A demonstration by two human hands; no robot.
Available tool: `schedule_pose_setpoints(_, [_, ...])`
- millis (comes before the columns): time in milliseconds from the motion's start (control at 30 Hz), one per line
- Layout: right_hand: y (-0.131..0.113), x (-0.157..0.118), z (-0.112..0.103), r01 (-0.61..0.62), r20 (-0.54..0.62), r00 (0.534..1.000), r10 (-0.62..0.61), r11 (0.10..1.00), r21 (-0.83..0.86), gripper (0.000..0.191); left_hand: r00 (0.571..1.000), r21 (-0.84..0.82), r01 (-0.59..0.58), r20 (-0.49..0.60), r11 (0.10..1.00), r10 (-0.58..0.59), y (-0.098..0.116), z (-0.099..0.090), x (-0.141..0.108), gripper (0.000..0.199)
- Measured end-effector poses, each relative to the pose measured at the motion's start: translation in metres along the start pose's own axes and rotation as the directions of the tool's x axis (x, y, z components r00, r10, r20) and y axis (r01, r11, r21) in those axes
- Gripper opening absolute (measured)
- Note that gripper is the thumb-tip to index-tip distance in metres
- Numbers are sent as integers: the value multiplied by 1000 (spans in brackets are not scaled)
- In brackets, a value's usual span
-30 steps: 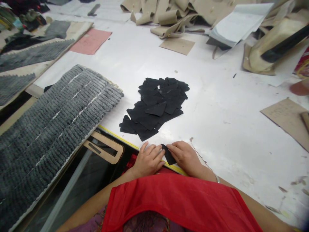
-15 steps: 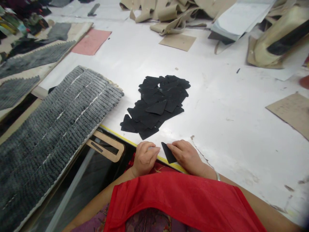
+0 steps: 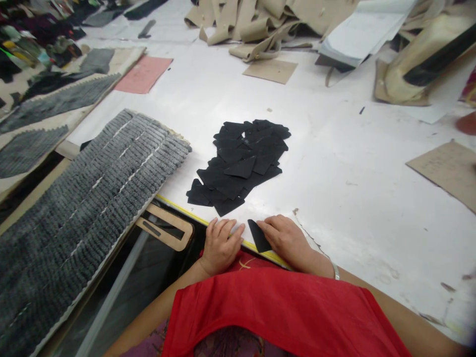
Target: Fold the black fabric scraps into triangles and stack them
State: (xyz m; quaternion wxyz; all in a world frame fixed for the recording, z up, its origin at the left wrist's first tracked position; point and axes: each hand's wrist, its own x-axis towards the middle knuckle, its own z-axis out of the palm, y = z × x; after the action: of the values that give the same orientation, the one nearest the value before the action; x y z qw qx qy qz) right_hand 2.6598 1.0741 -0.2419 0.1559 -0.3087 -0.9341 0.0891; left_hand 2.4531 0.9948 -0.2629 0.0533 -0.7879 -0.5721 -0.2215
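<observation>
A small black piece of material [image 3: 259, 237] lies at the near edge of the white table [image 3: 334, 148], and my right hand [image 3: 285, 241] has its fingers closed on the right side of it. To its left, at the same edge, my left hand [image 3: 222, 244] rests with its fingers apart and nothing visible in them. Just beyond both hands is a loose, overlapping heap of similar black pieces [image 3: 241, 166].
Grey ribbed fabric [image 3: 92, 198] on a board fills the left. Near it lies a slotted tan template [image 3: 169, 228]. Farther back are a pink sheet [image 3: 145, 74], tan strips [image 3: 256, 29], white papers [image 3: 366, 32] and a pale container [image 3: 412, 59]. A brown card [image 3: 449, 168] lies right.
My left hand has opened its fingers, which were curled together before. The right hand stays on the black piece. The view has shifted slightly.
</observation>
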Motion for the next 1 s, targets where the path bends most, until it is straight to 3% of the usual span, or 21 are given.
schedule_pose_setpoints(433, [-2, -1, -1, 132, 34, 991, -130, 988, -76, 29, 1000, -50, -22, -16, 999, 21, 8, 6, 16, 34])
schedule_pose_setpoints(667, [-3, 0, -1, 172, 51, 985, -167, 976, -131, 30, 995, -9, -47, 93, 999, 48, 6, 3, 20, 36])
schedule_pose_setpoints(1000, [-2, 2, 0, 180, 72, 982, -172, 975, -133, 29, 991, -35, -39, 126, 999, 43, 2, 6, 20, 37])
